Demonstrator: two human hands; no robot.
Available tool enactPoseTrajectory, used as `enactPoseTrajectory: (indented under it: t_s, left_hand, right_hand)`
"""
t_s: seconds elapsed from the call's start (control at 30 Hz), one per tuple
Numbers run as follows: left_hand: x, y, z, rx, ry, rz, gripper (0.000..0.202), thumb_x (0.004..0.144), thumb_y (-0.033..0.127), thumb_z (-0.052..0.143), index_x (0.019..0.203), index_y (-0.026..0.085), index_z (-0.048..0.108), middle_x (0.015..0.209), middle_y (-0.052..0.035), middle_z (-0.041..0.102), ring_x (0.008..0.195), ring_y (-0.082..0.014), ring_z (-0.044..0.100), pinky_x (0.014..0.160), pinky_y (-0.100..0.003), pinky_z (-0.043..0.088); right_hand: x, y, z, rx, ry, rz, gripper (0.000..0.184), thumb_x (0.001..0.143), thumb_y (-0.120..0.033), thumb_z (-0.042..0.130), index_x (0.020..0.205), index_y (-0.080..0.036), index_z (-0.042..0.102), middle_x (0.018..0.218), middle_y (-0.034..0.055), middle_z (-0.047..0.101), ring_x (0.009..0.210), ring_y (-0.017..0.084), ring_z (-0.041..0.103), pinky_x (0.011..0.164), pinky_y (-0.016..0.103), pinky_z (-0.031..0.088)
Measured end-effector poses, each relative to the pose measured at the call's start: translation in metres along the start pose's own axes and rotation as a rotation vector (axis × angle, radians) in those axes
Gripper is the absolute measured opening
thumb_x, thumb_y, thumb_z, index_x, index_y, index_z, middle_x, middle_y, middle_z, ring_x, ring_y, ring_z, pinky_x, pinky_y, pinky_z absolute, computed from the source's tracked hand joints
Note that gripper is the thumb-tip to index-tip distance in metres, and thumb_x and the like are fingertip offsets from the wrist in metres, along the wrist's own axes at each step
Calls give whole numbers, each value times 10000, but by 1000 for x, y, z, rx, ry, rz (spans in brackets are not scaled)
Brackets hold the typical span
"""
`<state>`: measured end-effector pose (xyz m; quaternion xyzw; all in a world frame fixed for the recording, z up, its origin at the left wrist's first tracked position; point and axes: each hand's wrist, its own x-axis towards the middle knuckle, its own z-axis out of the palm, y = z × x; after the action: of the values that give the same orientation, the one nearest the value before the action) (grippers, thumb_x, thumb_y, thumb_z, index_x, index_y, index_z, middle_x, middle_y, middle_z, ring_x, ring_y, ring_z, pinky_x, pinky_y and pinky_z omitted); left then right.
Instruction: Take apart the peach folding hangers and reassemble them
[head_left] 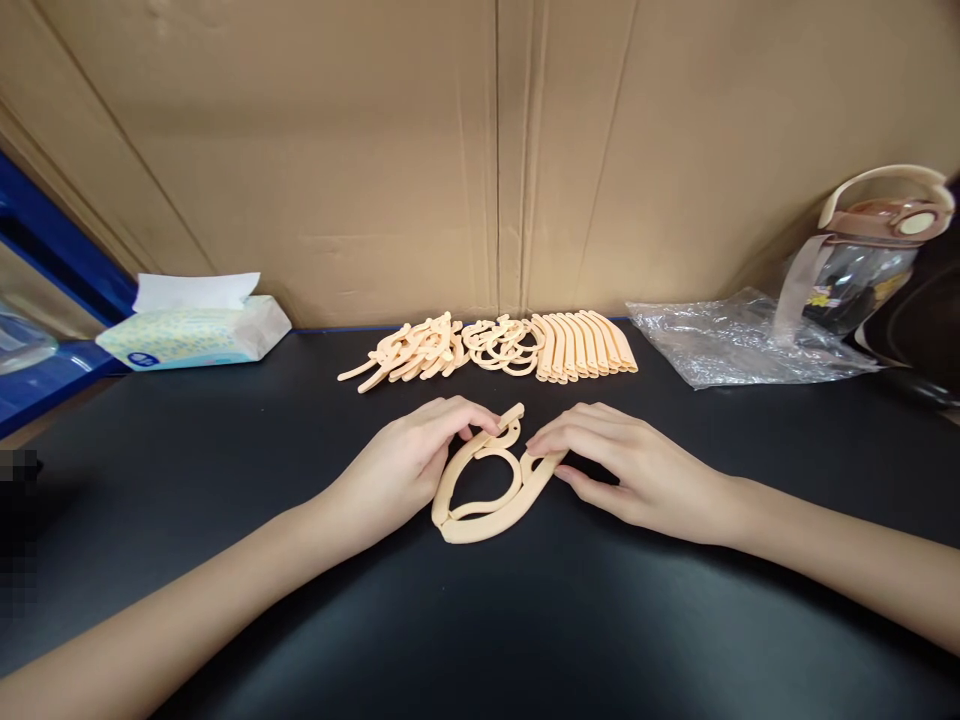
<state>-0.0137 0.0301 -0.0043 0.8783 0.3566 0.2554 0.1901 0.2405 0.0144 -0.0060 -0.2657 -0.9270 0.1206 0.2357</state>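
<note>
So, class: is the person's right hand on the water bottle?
No, the right hand has its fingers on the cream folding hanger, while the water bottle stands farther back.

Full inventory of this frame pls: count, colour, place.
Table: 1, black, foreground
Cardboard: panel count unclear, brown, behind table
Blue frame: 1, blue, left edge
Clear object: 1, transparent, far left, cut off
Tissue pack: 1, pale yellow-blue, back left
Loose arms: many, cream, back centre-left
Curled pieces: several, cream, back centre
Aligned arms: row, cream, back centre-right
Plastic bag: 1, clear, back right
Bottle: 1, clear/brown, far right
Dark items: unclear, left and right edges
Jointed hanger: 1, cream, between hands
Hands: 2, left and right, bare, on hanger
</note>
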Motion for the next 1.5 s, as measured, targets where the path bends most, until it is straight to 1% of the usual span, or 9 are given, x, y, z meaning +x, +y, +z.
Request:
enactPoseTrajectory:
  t_s: [0.13,0.27,0.4,0.5,0.57,0.73,0.93,1.1,1.5]
  left_hand:
    - [-1,-2,1,35,-5,-18,248,947,167,362,1076,249,558,1120,-13,600,1024,-164,564,868,-299,462]
    - [-2,-5,1,82,22,-75,250,932,166,404,1118,262,541,1110,-10,586,1011,-170,557,847,-299,466]
    - [-2,-4,1,121,1,-65,232,947,181,390,1096,261,549,1127,-11,579,1034,-178,552,883,-319,457]
    - [-2,-3,0,137,-16,-54,220,963,205,388,1097,268,551,1170,-4,557,1069,-170,540,915,-318,447]
    - [-2,-2,0,151,-24,-44,208,971,231,394,1099,275,552,1210,1,533,1099,-167,529,937,-317,439]
    - [-2,-1,0,201,-15,-16,173,955,281,463,1106,283,546,1250,5,506,1147,-172,511,974,-327,429]
    - [-4,1,-1,222,-11,-9,219,929,249,463,1138,272,523,1292,-19,480,1195,-192,477,999,-362,425]
    - [-4,6,-3,239,-57,39,275,890,194,462,1155,252,511,1335,-34,452,1239,-204,428,1045,-383,386]
    - [-5,11,-4,245,-147,85,455,840,224,534,1278,231,413,1423,-60,381,1351,-221,302,1113,-413,333]
  right_hand:
    - [0,0,0,-15,23,13,250,932,-70,455,1121,-205,551,1175,77,549,1042,203,536,895,357,455]
    - [1,1,0,-31,52,28,255,926,-71,446,1112,-208,553,1138,76,535,1013,196,534,870,337,467]
    - [0,3,0,-72,87,60,202,922,-94,467,1064,-205,557,959,47,544,864,186,541,784,322,459]
    - [-1,4,2,-79,111,104,195,922,-110,480,1093,-184,539,783,0,517,712,163,514,723,313,436]
    - [-2,4,3,-68,112,122,204,928,-119,477,1115,-180,528,753,-12,534,682,155,517,721,310,430]
    - [-1,2,1,-29,136,150,175,957,-175,459,1120,-195,521,833,-1,628,759,159,576,764,301,441]
    - [-2,0,-2,16,160,193,172,972,-243,490,1137,-209,524,882,-12,663,848,161,604,798,286,454]
    - [-2,-2,-4,23,168,195,163,976,-266,490,1124,-215,537,901,-10,671,871,165,611,805,287,462]
    - [-2,0,-5,51,195,195,173,990,-308,490,1130,-220,537,913,-5,678,909,175,612,829,295,452]
